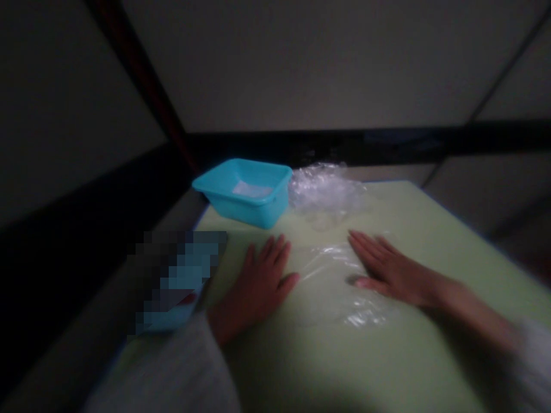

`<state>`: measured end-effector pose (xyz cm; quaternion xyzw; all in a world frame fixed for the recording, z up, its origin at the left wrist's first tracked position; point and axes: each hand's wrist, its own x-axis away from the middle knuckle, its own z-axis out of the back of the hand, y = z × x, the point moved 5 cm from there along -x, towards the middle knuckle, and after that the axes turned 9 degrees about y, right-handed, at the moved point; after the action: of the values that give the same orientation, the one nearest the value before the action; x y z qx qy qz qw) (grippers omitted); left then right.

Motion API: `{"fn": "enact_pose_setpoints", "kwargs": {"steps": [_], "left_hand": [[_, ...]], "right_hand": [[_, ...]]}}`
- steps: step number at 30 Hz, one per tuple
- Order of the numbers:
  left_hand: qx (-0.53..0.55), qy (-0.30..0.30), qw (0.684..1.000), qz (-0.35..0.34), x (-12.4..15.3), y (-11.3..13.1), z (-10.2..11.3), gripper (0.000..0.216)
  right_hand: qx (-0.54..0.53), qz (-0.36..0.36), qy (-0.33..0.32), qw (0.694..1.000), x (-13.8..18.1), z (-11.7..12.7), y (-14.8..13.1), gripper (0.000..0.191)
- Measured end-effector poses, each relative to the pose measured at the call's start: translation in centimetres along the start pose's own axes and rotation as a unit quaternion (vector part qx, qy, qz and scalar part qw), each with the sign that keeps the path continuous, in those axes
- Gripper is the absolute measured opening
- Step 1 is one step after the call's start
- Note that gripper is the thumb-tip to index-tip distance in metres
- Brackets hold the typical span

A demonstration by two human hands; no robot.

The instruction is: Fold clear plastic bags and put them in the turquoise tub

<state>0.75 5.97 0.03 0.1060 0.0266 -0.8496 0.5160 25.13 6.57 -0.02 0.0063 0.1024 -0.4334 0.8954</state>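
My left hand [258,284] lies flat and open on the pale green table top [430,229], its fingers stretched forward, just left of a clear plastic bag [331,287]. My right hand [385,267] also lies flat with fingers spread, pressing on the right part of that bag. The bag is spread thin between the two hands. Both wrists wear light sleeves.
A turquoise plastic tub [247,192] with something white inside stands at the table's far left corner. A crumpled heap of clear plastic bags [327,192] lies right of it. A blurred-out object [176,281] sits at the left edge. The room is dim.
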Motion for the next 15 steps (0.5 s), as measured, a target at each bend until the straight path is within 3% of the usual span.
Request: {"fn": "enact_pose_setpoints", "kwargs": {"steps": [5, 11, 15], "left_hand": [[0.028, 0.008, 1.0, 0.0, -0.2, 0.1, 0.3, 0.06], [0.104, 0.033, 0.989, -0.101, -1.0, 2.1, 0.5, 0.06], [0.111, 0.023, 0.984, -0.134, -1.2, 2.5, 0.0, 0.059]], "right_hand": [[0.0, 0.006, 0.038, 0.999, -0.3, 0.7, -0.2, 0.081], [-0.033, 0.066, 0.046, 0.996, -1.0, 1.4, -2.4, 0.08], [-0.045, 0.091, 0.037, 0.994, -1.1, 0.8, -3.0, 0.08]]}}
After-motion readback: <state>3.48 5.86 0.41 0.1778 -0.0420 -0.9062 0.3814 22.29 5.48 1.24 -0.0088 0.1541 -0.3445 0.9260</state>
